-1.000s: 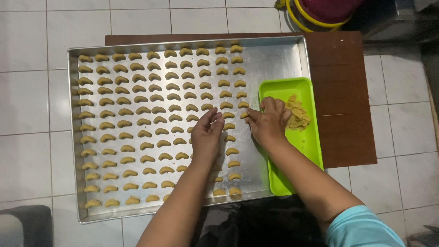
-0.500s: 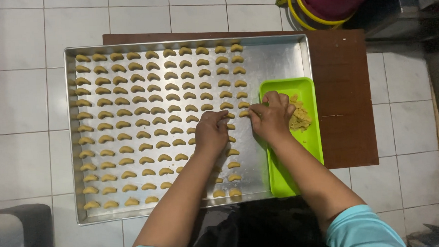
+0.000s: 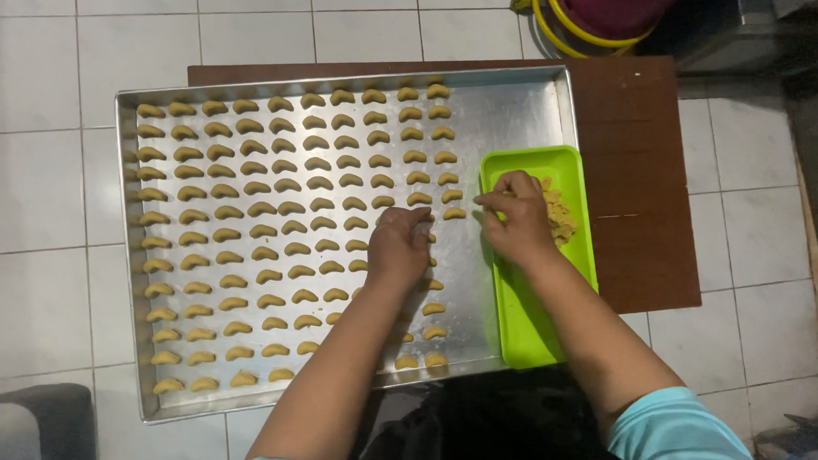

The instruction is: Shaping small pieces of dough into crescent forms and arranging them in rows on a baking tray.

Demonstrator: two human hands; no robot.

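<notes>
Under the left hand (image 3: 399, 247), which rests fingers curled on the metal tray (image 3: 514, 115), lie crescent cookies (image 3: 261, 209). Right hand (image 3: 517, 218) pinches dough (image 3: 560, 216) just beside it on the green tray (image 3: 524, 335). Either wrist could squash nearby crescents.

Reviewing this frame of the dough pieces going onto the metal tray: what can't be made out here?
- Head view: what the left hand pinches is hidden by its own fingers.
- The right hand covers part of the dough heap in the green tray; whether it grips any cannot be told.
- The left forearm hides some crescent pieces on the baking tray.
- The dark tub is cut off by the top edge.
</notes>
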